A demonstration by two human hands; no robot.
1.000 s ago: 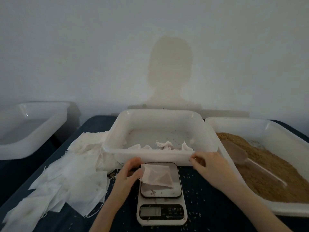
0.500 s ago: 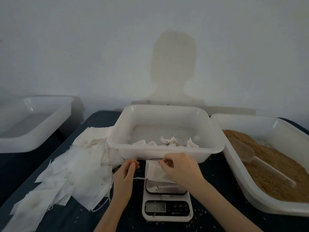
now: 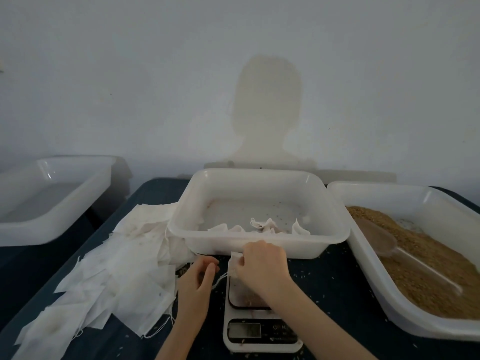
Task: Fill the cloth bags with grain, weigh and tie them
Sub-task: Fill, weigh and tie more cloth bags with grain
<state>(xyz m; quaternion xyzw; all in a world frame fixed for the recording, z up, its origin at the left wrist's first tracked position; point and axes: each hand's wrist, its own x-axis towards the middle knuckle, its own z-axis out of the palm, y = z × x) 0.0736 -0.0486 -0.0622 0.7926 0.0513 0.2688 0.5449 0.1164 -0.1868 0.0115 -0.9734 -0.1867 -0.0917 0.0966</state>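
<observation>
Head view: we see our right hand (image 3: 262,266) gripping the top of a small cloth bag (image 3: 233,266) over the scale (image 3: 255,315) platform, fingers curled round the cloth. Our left hand (image 3: 198,281) pinches the bag's drawstring (image 3: 220,280) just left of it. The scale sits on the dark desk (image 3: 332,284); the display is unreadable. Just behind, the middle white tub (image 3: 259,245) holds a few cloth bags (image 3: 262,226) along its near wall plus stray grains. The right tub (image 3: 389,305) holds brown grain (image 3: 428,276) with a clear scoop (image 3: 381,239) lying on it. The far-left tub (image 3: 52,224) is off the desk; we cannot tell its contents. A pile of flat empty bags (image 3: 109,281) lies left of the scale.
</observation>
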